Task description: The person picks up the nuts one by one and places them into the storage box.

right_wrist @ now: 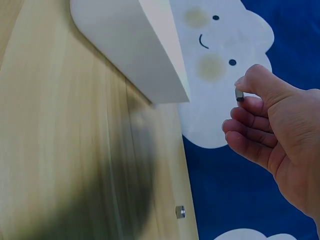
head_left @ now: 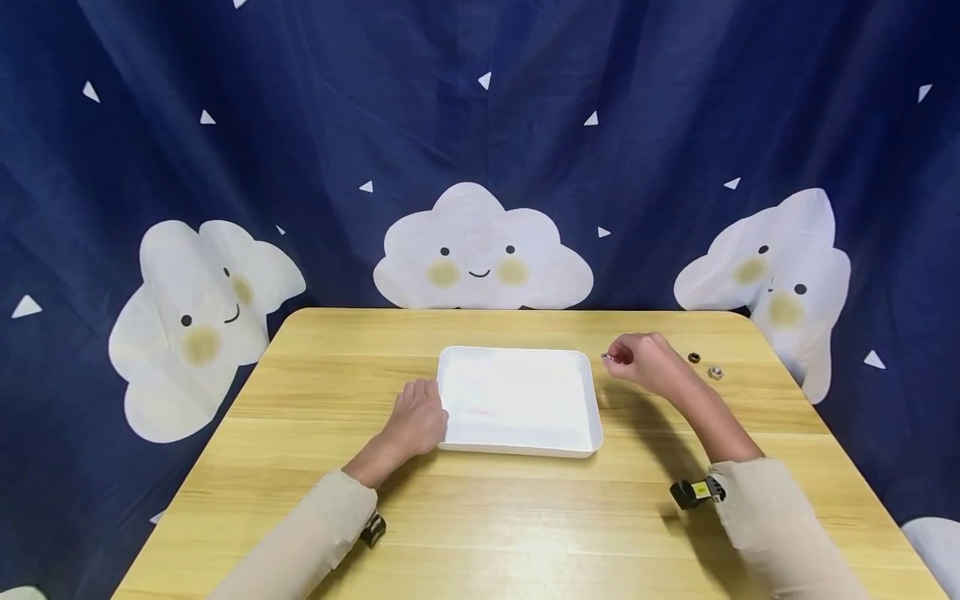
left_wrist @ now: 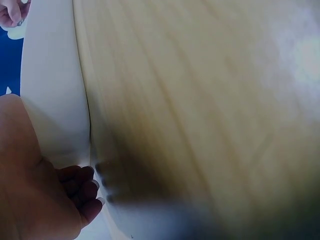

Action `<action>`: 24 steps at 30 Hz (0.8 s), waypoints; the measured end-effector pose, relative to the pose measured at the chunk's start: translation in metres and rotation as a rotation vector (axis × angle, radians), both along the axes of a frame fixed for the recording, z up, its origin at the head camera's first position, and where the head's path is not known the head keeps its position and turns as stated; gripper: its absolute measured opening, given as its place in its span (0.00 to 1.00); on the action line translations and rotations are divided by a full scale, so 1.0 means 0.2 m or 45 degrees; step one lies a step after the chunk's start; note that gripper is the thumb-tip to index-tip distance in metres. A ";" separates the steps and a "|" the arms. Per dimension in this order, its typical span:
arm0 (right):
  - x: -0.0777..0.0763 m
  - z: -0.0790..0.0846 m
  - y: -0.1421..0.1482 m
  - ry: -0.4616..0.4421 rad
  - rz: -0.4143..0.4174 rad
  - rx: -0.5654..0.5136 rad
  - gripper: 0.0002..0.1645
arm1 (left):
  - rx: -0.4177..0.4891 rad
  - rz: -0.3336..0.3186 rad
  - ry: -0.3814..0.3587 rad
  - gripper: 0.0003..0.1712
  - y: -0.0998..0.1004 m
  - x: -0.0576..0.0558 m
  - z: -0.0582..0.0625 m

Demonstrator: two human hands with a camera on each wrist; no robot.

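A shallow white rectangular tray [head_left: 517,446] lies on the wooden table. At its left side my left hand [head_left: 419,416] holds the wall, and the left wrist view shows the curled fingers [left_wrist: 88,191] against it; the thumb is hidden there. Beyond the tray's right rim, my right hand [head_left: 647,364] is raised over the table. Between its thumb and index finger it pinches a small metal nut [right_wrist: 239,94], while the other fingers curl in loosely.
To the right of my right hand lie a dark nut [head_left: 693,357] and a silver hex nut [head_left: 716,373], close together. The wooden table [head_left: 495,525] has rounded far corners. A dark blue curtain [head_left: 480,125] with smiling clouds hangs behind it.
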State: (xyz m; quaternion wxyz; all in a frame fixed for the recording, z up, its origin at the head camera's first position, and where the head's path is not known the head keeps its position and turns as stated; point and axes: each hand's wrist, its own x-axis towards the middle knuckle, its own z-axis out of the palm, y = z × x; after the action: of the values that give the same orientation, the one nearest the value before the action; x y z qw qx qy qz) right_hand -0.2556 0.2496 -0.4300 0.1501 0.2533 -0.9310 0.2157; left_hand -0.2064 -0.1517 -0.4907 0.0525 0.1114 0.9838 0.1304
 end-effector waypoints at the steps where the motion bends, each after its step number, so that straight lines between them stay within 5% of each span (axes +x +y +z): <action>1: 0.00 0.00 -0.01 0.006 0.010 -0.002 0.05 | 0.000 0.000 0.003 0.11 0.00 0.00 0.00; 24: -0.11 0.02 -0.23 -0.204 0.100 0.052 0.06 | 0.013 0.005 -0.014 0.12 0.01 0.01 0.00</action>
State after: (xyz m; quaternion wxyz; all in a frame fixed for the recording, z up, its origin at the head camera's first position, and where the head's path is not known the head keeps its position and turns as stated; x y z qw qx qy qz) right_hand -0.2767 0.2034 -0.4269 0.0611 0.2745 -0.9336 0.2219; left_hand -0.2054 -0.1504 -0.4900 0.0572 0.1092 0.9830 0.1362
